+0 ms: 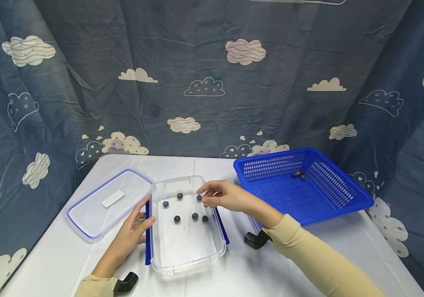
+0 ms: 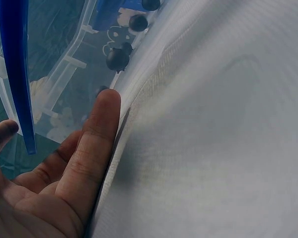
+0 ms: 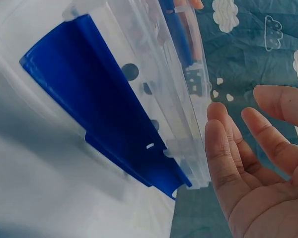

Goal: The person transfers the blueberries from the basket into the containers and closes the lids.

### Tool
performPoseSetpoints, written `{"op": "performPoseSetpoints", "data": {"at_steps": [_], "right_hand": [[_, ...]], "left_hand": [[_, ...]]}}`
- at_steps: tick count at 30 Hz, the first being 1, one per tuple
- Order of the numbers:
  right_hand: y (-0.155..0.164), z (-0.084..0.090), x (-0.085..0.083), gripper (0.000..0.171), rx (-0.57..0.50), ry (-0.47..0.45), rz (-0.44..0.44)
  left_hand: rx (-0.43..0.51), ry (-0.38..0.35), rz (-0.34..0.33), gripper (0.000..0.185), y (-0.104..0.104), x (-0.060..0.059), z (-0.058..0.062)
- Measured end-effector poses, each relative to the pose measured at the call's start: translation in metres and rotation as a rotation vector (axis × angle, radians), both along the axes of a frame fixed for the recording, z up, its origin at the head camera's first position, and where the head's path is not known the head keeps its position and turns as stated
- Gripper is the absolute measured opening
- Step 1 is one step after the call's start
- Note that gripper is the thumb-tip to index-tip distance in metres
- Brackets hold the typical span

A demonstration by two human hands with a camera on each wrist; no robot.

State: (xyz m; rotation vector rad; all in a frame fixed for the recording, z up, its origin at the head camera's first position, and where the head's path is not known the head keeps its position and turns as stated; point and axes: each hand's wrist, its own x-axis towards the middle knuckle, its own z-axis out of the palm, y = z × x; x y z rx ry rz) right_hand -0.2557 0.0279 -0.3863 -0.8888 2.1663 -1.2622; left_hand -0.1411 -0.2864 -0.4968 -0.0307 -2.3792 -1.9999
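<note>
A clear plastic container (image 1: 187, 251) with blue side clips stands on the white table; several small dark balls (image 1: 195, 215) lie in its far half. My left hand (image 1: 139, 220) rests with straight fingers against its left wall, next to the blue clip (image 2: 17, 74). Balls (image 2: 117, 58) show through the wall in the left wrist view. My right hand (image 1: 212, 196) hovers over the container's far right rim, close to one ball (image 1: 199, 197). Its fingers (image 3: 228, 163) are loosely spread and hold nothing, beside the right blue clip (image 3: 114, 124).
The container's clear lid (image 1: 109, 202) with a blue seal lies flat to the left. A blue mesh basket (image 1: 342, 194) stands at the right, with a few dark balls (image 1: 298, 174) in its far corner. A cloud-patterned cloth hangs behind the table.
</note>
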Motion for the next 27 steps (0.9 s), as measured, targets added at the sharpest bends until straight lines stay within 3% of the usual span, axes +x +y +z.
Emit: {"op": "performPoseSetpoints", "data": {"at_steps": [19,27], "right_hand": [[0.033,0.004,-0.022,0.037,-0.015,-0.001,-0.082],[0.059,0.004,-0.037,0.039,-0.001,-0.029,-0.166]], "left_hand": [[-0.014,0.003,0.000,0.072,0.000,0.000,0.002],[-0.005,-0.006,-0.002,0.073,0.001,0.002,0.002]]}}
